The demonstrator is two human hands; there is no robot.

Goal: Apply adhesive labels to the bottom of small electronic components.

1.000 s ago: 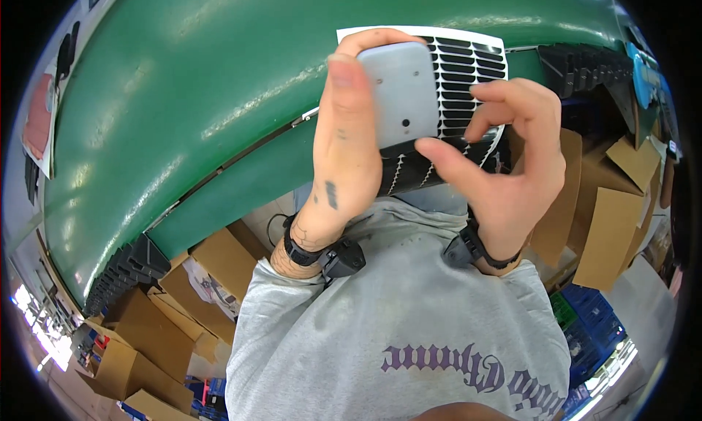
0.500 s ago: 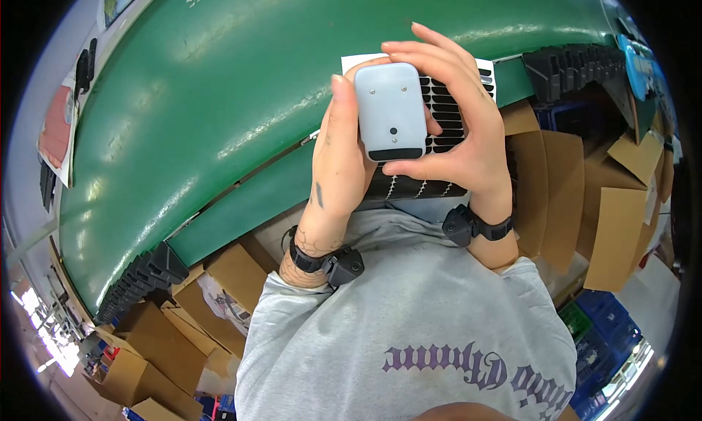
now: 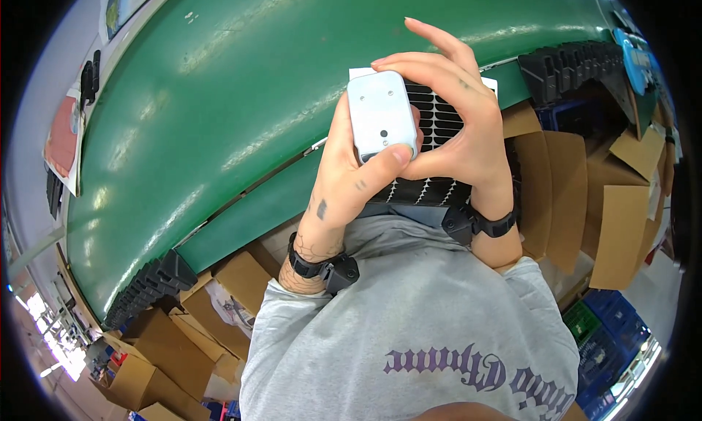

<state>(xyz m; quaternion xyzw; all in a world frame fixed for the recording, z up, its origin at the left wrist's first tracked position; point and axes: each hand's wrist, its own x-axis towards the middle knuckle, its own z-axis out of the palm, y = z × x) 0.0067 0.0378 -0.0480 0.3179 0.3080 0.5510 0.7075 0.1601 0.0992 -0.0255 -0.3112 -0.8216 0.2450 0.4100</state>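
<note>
A pale blue-white plastic case [image 3: 379,114] with rounded corners is held up over the green surface, its flat face showing screws and a dark round spot. My left hand [image 3: 344,158] is closed around its left side, the thumb pressed on the lower end over a dark strip. Part of that strip is hidden by the thumb. My right hand [image 3: 472,121] curves round the right side, with a fingertip at the top edge and the thumb by the bottom corner; its outermost finger sticks out. Beneath the hands lies a sheet of black oblong stickers [image 3: 442,132].
The green conveyor belt [image 3: 241,92] runs across the workplace. Black stacked plastic parts [image 3: 570,71] stand at the right, and more black parts [image 3: 150,289] at the left. Open cardboard boxes [image 3: 563,194] flank me. Blue crates [image 3: 614,333] sit at lower right.
My left thumb has moved from the case's left side onto its lower end, over the dark strip. The case has shifted slightly left and tilted. A dark object has appeared at the top edge.
</note>
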